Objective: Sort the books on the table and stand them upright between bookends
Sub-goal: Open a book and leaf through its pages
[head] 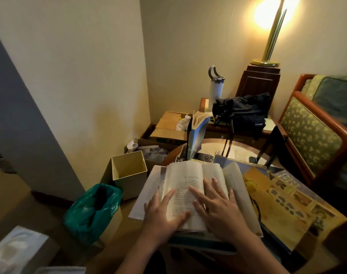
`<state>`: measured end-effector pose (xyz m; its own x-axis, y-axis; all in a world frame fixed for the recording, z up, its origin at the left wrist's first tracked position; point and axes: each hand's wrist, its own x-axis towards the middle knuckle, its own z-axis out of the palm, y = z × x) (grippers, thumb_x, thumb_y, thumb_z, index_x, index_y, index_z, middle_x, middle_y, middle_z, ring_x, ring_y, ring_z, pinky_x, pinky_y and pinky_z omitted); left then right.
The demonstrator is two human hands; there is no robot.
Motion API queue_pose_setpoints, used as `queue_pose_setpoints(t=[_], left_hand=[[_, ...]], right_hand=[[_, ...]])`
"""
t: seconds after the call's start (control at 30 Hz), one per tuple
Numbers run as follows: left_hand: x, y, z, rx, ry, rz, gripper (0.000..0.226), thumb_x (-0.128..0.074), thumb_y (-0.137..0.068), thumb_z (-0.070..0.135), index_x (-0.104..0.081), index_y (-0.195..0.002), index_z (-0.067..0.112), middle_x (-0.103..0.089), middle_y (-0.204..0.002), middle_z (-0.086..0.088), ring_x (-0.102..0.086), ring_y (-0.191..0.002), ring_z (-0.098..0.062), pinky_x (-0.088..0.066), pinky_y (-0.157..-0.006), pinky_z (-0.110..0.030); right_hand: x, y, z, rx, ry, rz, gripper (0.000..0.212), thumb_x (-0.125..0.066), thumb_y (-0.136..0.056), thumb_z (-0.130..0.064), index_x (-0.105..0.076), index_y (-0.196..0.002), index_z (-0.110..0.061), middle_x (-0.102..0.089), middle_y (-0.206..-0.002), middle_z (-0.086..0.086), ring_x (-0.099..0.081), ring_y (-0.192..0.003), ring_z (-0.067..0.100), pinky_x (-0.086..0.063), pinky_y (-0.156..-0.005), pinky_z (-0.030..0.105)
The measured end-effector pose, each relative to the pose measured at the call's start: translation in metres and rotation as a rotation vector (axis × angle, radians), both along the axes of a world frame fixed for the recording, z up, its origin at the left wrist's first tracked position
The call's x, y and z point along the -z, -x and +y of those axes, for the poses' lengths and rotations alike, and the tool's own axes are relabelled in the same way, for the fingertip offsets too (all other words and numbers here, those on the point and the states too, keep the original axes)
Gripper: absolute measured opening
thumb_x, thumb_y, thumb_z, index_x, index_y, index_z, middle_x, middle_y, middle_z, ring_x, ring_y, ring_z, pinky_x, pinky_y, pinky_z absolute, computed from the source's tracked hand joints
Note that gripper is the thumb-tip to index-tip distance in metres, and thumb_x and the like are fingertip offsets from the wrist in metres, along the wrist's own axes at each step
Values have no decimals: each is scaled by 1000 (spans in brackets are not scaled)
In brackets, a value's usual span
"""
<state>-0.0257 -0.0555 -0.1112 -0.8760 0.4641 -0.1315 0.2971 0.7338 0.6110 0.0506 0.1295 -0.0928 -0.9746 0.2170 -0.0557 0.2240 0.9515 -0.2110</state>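
Both my hands lie flat on an open book (pixel 188 186) at the near edge of the round table (pixel 240 151). My left hand (pixel 164 212) rests on the left page with its fingers straight and close together and the thumb stretched across the bottom of the page. My right hand (pixel 218 206) presses the right page and the fold with its fingers spread wide. Neither hand pinches or curls round anything. The open book sits on top of other open books and loose pages, and just to its right a big yellow book (pixel 283 204) lies flat, with more flat books under and beside it. Further back on the table a blue book (pixel 197 135) stands upright, its pages fanned at the top, touching a thin black bookend (pixel 189 133) on its left side. Behind the table are a dark bag (pixel 241 111), a white bottle (pixel 215 89) and a lit lamp (pixel 271 36). On the floor to the left stand a cream bin (pixel 129 171) and a bin with a green liner (pixel 93 210). An armchair (pixel 311 139) stands at the right.
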Motion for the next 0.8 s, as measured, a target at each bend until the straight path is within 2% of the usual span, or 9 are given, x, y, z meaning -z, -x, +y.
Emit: queue_pose_setpoints(t=[0.03, 0.07, 0.1, 0.13, 0.23, 0.37, 0.5, 0.6, 0.8], left_hand=[[2, 0, 3, 2, 141, 165, 88, -36, -83, 84, 1, -154, 48, 18, -165, 1, 3, -150, -33, -9, -121, -52], [1, 0, 6, 27, 223, 315, 83, -24, -86, 83, 10, -152, 45, 31, -162, 2, 21, -150, -35, 12, -119, -53], [0, -1, 11, 79, 248, 402, 74, -17, -92, 77, 12, -151, 43, 34, -160, 4, 29, -148, -31, 24, -115, -52], [0, -2, 18, 148, 242, 424, 65, -13, -98, 68, 11, -152, 41, 30, -160, 7, 30, -148, -25, 26, -114, -49], [4, 0, 35, 275, 141, 255, 57, -14, -106, 49, 12, -154, 37, 23, -159, 19, 22, -150, -14, 17, -118, -36], [11, 20, 50, 288, 111, 222, 57, -15, -106, 47, 15, -154, 38, 21, -161, 21, 23, -148, -11, 15, -117, -33], [12, 51, 72, 293, 124, 236, 58, -10, -104, 50, 10, -157, 35, 16, -164, 16, 19, -151, -16, 12, -121, -40], [8, 68, 87, 274, 138, 227, 57, -12, -106, 47, 4, -158, 33, 8, -166, 14, 15, -153, -20, 16, -118, -44], [21, 48, 66, 160, 146, 243, 57, -13, -105, 50, 1, -158, 35, 3, -165, 14, 19, -151, -19, 17, -120, -49]], right_hand=[[1, -1, 1, 2, 3, -5, 48, -10, -96, -72, 6, -141, -71, 18, -163, -14, 31, -146, 17, 11, -118, 61], [1, -1, 2, 0, 3, -7, 48, -10, -96, -72, 6, -141, -72, 18, -163, -14, 31, -146, 17, 11, -118, 62], [1, -1, 2, -1, 1, -4, 48, -9, -96, -72, 7, -141, -72, 18, -162, -14, 31, -146, 17, 11, -118, 61], [1, -1, 1, 0, -4, 1, 48, -8, -96, -72, 8, -141, -71, 19, -162, -14, 31, -146, 17, 11, -118, 61], [4, -3, 0, 5, -33, 6, 51, -5, -98, -67, 18, -143, -65, 21, -161, -13, 32, -145, 17, 9, -119, 59], [7, -4, 2, 0, -56, -24, 61, 9, -91, -64, 26, -147, -47, 25, -161, -13, 39, -141, 12, 4, -121, 59], [4, -3, 2, -2, -80, -55, 58, -2, -100, -58, 25, -149, -42, 28, -160, -13, 40, -140, 12, 10, -120, 54], [5, -2, 0, 1, -86, -45, 58, -4, -101, -58, 27, -149, -45, 27, -161, -12, 40, -139, 11, 13, -118, 53], [8, 2, -5, -25, -130, -68, 59, -5, -100, -59, 27, -148, -46, 34, -157, -13, 41, -140, 18, 6, -119, 64]])
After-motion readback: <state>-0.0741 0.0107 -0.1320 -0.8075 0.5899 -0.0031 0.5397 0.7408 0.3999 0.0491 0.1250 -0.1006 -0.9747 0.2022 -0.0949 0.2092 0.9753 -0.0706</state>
